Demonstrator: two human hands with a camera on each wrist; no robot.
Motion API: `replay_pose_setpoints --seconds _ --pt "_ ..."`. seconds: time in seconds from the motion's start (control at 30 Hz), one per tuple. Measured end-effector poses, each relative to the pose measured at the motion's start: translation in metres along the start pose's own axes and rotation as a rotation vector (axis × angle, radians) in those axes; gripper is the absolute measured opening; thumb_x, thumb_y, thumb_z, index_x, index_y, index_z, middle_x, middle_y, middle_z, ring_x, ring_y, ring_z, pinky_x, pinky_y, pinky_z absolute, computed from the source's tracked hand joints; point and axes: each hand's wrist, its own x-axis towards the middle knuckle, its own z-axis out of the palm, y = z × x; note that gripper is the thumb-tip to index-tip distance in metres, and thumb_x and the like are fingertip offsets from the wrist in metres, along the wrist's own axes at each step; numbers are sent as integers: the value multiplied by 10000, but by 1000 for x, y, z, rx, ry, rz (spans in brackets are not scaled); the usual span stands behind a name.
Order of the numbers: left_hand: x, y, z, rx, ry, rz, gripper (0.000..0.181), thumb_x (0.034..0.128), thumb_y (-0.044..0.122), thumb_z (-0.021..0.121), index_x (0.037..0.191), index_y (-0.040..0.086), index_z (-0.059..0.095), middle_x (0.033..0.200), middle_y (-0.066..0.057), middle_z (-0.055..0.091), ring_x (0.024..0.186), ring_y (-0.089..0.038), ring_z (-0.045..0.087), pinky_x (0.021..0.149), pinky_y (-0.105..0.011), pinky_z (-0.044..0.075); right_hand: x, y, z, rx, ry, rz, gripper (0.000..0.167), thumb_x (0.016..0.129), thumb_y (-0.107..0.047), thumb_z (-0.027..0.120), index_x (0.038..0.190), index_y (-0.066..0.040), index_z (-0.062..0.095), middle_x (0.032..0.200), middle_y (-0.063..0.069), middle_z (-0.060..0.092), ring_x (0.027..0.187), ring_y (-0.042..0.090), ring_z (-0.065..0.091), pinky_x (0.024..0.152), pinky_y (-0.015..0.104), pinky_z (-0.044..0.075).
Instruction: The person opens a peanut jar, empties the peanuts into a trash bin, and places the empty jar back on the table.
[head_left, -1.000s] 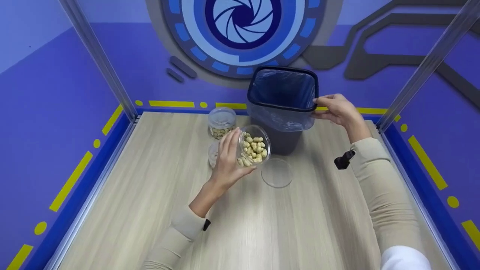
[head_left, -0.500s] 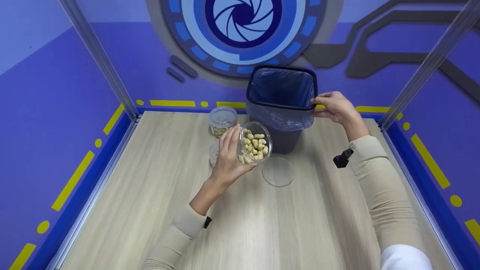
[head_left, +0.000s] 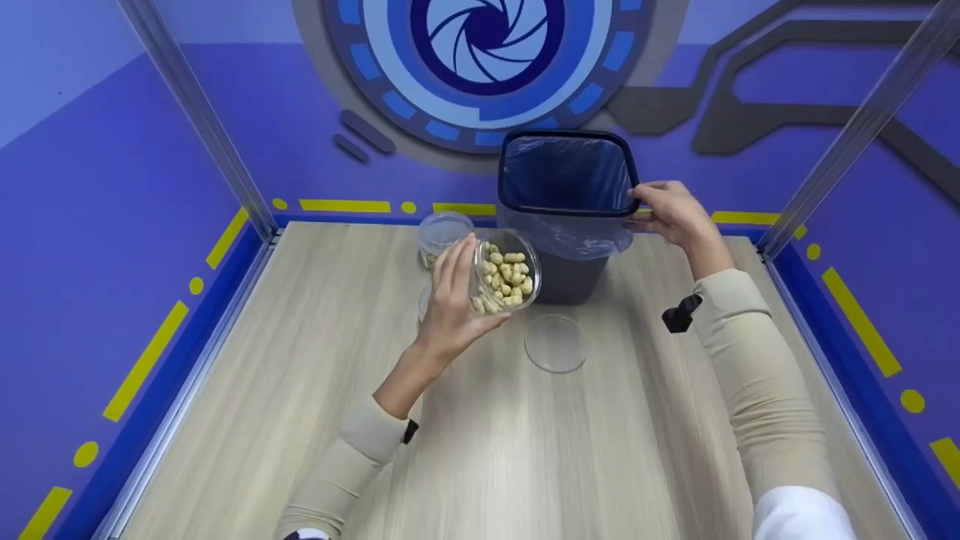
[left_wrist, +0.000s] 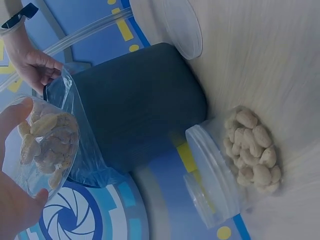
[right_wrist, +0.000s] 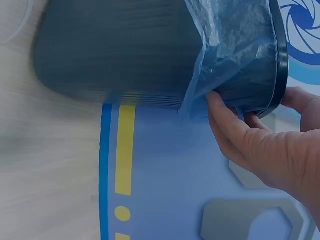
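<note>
My left hand (head_left: 452,304) grips a clear round jar (head_left: 527,247), tilted so its mouth faces the bin. Inside it lie several peanuts in shells (head_left: 508,279), also seen in the left wrist view. At the back right stands a dark trash bin (head_left: 574,277) lined with a clear plastic bag (right_wrist: 220,55). My right hand (head_left: 679,217) pinches the bin's rim at its right corner, thumb and fingers on either side of the edge. The jar is in front of the bin's left side, lower than the rim and apart from it.
A second jar of peanuts (left_wrist: 250,150) with its lid on stands left of the bin. A loose clear lid (head_left: 555,343) lies flat on the wooden table (head_left: 300,360). Another clear container is mostly hidden behind my left hand. Blue panels enclose the sides and back.
My left hand has lifted the jar slightly up and away from me. The bin has shifted slightly, its rim tipping a little, with my right hand still holding it. The peanuts stay in the jar.
</note>
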Motion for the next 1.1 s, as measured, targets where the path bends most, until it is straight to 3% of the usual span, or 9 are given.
replay_pose_setpoints --seconds 0.1,0.23,0.47,0.67,0.77,0.93,1.0,1.1 --pt "11 -1 -4 5 5 16 1210 556 269 1009 1516 -73 357 1528 -232 424 1422 -406 354 1215 -454 295 0 4 1 38 12 2 365 1025 -106 518 1326 72 412 1276 156 436 961 217 692 1107 491 423" --pt "34 -2 -8 11 2 59 1193 582 286 999 1518 -71 352 1538 -232 414 1425 -413 352 1224 -445 279 -1 7 -2 87 19 5 435 1022 -102 535 1395 66 387 1280 139 436 1035 242 663 1128 484 407" --pt "94 -11 -14 27 -44 103 1194 603 299 985 1540 -37 326 1570 -210 377 1441 -390 320 1230 -397 260 0 11 -4 197 36 14 483 1024 -132 580 1448 43 425 1338 146 462 1143 280 623 1153 470 392" --pt "137 -27 -14 74 -129 93 1222 590 266 997 1554 -34 308 1576 -215 363 1460 -363 285 1237 -333 219 2 18 1 208 49 32 586 1021 -149 591 1536 13 365 1419 144 432 1379 339 463 1154 448 396" --pt "154 -34 -9 176 -218 99 1198 630 260 978 1559 -40 284 1591 -217 339 1470 -379 270 1236 -319 211 2 21 0 183 47 42 650 1021 -165 593 1581 -15 299 1523 162 358 1451 356 380 1160 444 387" --pt "183 -41 7 458 -416 226 1117 752 284 903 1580 -42 228 1616 -232 287 1481 -423 256 1225 -332 272 -1 21 -4 187 62 36 680 1026 -173 590 1603 -39 256 1615 172 272 1474 362 345 1173 446 368" --pt "193 -42 13 539 -459 258 1108 776 317 883 1588 -33 217 1619 -231 283 1481 -429 259 1215 -345 305 -1 20 -3 195 63 34 681 1026 -172 591 1605 -43 255 1622 171 267 1476 360 339 1176 447 362" --pt "204 -42 18 589 -491 258 1101 791 339 863 1594 -26 205 1626 -222 273 1481 -425 256 1204 -359 329 -1 17 1 200 60 32 676 1028 -172 588 1604 -42 258 1625 170 260 1475 353 341 1179 450 354"
